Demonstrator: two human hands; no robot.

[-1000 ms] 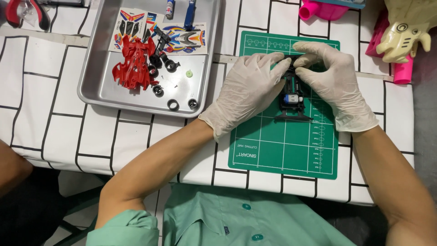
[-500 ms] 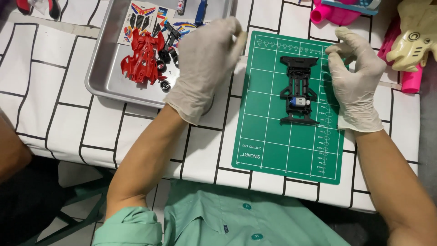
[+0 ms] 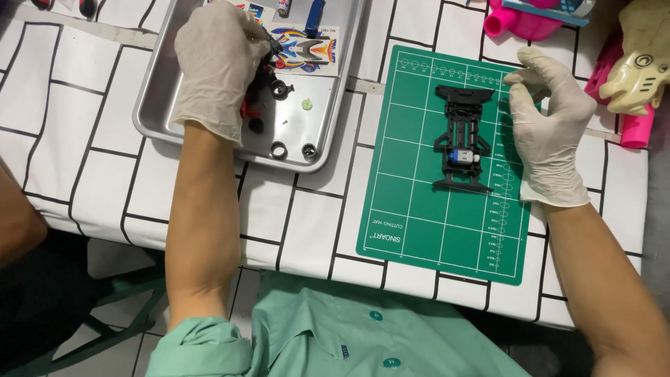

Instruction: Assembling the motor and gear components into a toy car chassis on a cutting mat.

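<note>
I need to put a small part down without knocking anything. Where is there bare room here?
The green cutting mat is bare below the black chassis. The tablecloth left of the metal tray is bare too. The tray's top, under the left hand, is crowded.

Left hand (image 3: 216,66) has left the black chassis (image 3: 462,139) and now reaches into the metal tray (image 3: 328,132). Right hand (image 3: 551,129) has drawn aside, fingers loosely curled.

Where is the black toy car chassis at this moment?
In the head view, the black toy car chassis lies on the green cutting mat, right of the metal tray and just left of the right hand.
</note>
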